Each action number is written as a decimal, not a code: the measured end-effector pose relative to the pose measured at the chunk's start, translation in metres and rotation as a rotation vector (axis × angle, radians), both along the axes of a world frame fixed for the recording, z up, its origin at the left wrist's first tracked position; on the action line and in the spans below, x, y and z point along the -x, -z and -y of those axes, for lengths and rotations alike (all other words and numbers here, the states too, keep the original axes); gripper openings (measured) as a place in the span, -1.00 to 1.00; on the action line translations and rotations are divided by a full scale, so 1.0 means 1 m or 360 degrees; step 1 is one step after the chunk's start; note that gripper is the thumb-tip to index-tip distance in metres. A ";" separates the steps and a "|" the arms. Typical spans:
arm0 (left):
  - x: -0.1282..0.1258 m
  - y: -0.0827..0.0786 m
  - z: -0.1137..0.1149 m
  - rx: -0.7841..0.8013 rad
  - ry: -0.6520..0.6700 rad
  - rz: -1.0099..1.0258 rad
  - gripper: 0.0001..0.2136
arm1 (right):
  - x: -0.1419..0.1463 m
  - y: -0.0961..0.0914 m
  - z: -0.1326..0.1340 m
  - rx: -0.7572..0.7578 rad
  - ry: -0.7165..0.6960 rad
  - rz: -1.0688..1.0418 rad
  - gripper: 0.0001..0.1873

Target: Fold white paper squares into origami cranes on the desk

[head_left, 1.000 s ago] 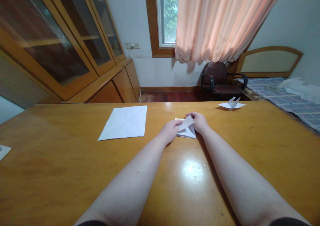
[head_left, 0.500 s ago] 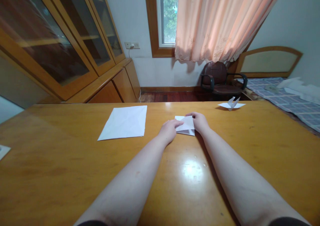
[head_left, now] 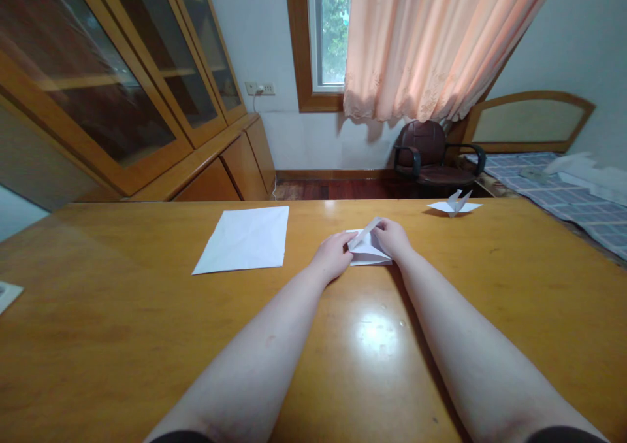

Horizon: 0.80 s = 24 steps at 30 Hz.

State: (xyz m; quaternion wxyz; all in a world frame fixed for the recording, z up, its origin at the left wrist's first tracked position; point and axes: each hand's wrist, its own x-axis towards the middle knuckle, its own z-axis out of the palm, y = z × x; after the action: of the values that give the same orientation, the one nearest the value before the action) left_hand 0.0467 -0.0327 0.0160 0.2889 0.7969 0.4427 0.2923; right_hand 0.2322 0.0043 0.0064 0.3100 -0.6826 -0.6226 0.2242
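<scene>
A small folded sheet of white paper (head_left: 368, 253) lies on the wooden table between my hands, with one layer lifted and standing up at a slant. My left hand (head_left: 334, 255) grips its left edge, the fingertips on the upper left corner. On the other side my right hand (head_left: 390, 237) has its fingers closed on the raised layer near the upper right. Parts of my right fingertips are hidden behind the paper. Left of my hands a larger flat white sheet (head_left: 245, 240) rests on the table.
A folded paper crane (head_left: 455, 204) stands near the far right table edge (head_left: 519, 199). At the far left edge of view lies a whitish item (head_left: 7, 296), partly cut off. Beyond the table are a brown armchair (head_left: 426, 152), a glass-door cabinet (head_left: 186, 142) and a bed (head_left: 578, 195).
A layer of the folded paper has been lifted from lying flat to standing up. The paper has shifted slightly right, and my right fingers have moved onto the raised layer.
</scene>
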 end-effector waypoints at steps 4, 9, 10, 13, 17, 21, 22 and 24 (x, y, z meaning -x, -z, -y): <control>0.000 -0.007 0.002 0.0076 0.0037 -0.0033 -0.63 | 0.002 -0.001 -0.001 0.0084 -0.0005 0.0072 -0.75; 0.000 -0.002 0.000 0.0092 -0.0016 -0.0102 -0.61 | 0.001 0.004 -0.003 0.0026 -0.0011 0.0072 -0.75; 0.001 0.001 -0.001 0.0087 -0.0024 -0.0117 -0.58 | -0.001 0.006 -0.004 -0.0009 0.0016 0.0068 -0.72; 0.001 0.008 -0.004 0.0065 -0.0064 -0.0158 -0.55 | -0.006 0.009 -0.005 -0.0146 0.0249 0.0053 -0.60; 0.002 0.013 -0.007 0.0031 -0.0113 -0.0151 -0.57 | -0.008 0.004 -0.002 -0.0273 0.0454 0.0124 -0.68; 0.002 0.011 -0.006 0.0039 -0.0121 -0.0141 -0.57 | -0.003 -0.003 0.005 -0.0138 0.0193 0.0187 -0.86; 0.002 0.010 -0.006 0.0047 -0.0120 -0.0143 -0.56 | -0.002 -0.003 0.006 -0.0121 0.0171 0.0220 -0.86; 0.003 0.010 -0.006 0.0059 -0.0139 -0.0154 -0.55 | 0.001 -0.004 0.007 -0.0089 0.0090 0.0215 -0.82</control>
State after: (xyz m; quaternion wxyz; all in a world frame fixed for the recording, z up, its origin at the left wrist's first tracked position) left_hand 0.0440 -0.0263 0.0064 0.2688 0.7845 0.4959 0.2576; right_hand 0.2315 -0.0028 0.0104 0.2924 -0.7047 -0.6286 0.1513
